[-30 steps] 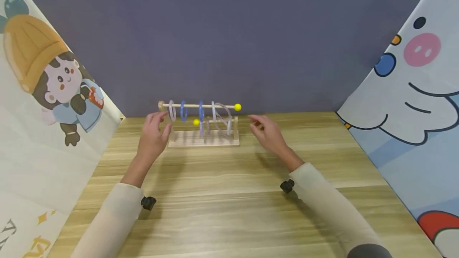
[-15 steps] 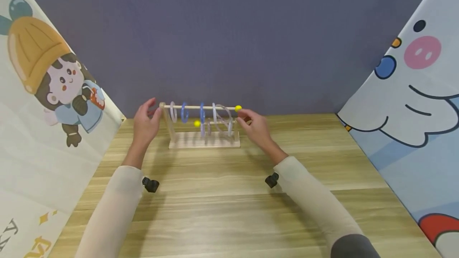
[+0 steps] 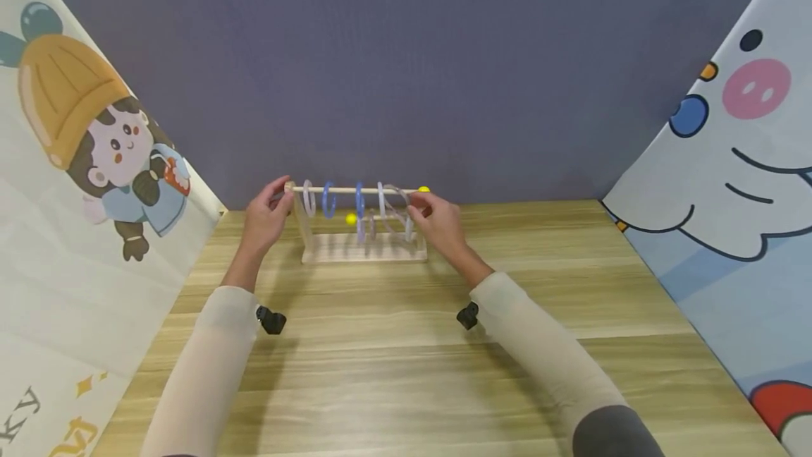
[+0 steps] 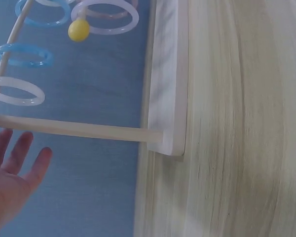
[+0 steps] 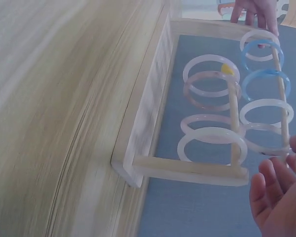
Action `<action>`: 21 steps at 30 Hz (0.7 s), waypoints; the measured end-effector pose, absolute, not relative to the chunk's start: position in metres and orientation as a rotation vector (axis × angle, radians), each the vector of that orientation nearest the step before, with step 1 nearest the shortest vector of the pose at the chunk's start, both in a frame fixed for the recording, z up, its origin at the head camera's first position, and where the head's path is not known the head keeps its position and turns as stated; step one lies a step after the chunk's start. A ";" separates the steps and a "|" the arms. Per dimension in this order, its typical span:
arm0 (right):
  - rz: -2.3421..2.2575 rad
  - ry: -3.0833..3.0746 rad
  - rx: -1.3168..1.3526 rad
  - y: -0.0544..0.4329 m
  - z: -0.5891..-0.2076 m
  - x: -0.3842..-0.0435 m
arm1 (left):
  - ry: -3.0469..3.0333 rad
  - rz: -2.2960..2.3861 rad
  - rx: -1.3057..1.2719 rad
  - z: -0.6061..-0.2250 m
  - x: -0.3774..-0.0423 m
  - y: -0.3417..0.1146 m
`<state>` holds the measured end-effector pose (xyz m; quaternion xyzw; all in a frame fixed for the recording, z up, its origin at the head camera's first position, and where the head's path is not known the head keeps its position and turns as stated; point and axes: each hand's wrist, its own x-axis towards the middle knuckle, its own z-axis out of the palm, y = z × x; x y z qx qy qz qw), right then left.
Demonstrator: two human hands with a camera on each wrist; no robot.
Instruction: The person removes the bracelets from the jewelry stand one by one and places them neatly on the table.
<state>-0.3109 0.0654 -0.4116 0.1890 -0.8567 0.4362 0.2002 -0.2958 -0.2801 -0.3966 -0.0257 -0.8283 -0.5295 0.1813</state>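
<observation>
A pale wooden stand (image 3: 364,248) with two rods bears several ring-shaped bangles. On the upper rod (image 3: 345,190) hang a whitish bangle (image 3: 308,197), two blue ones (image 3: 328,199), a white one (image 3: 381,199) and a tilted purplish-grey one (image 3: 396,189). Paler bangles hang on the lower rod (image 5: 235,118). My left hand (image 3: 263,221) holds the top of the stand's left post between thumb and fingers. My right hand (image 3: 440,226) is at the upper rod's right end, fingertips by the purplish-grey bangle; whether they pinch it is hidden. It partly covers a yellow ball (image 3: 423,190).
The stand is near the back edge of a wood-grain table (image 3: 380,358). Behind rises a dark blue-grey panel (image 3: 406,76). Printed cartoon panels flank the table at left (image 3: 44,231) and right (image 3: 729,288). A second yellow ball (image 3: 352,218) caps the lower rod's left end.
My left hand first moved left off the stand, then back right onto the post's top. My right hand came in leftward, past the yellow ball, to the end bangle.
</observation>
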 end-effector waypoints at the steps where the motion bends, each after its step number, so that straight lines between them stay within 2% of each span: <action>1: 1.222 -2.408 0.515 0.065 -0.412 -0.311 | -2.347 -1.492 -0.081 -0.397 -0.296 -0.280; 14: 1.258 -2.500 0.454 0.059 -0.412 -0.317 | -2.353 -1.497 -0.128 -0.397 -0.292 -0.288; 21: 1.277 -2.504 0.443 0.055 -0.411 -0.320 | -2.318 -1.584 -0.133 -0.385 -0.281 -0.273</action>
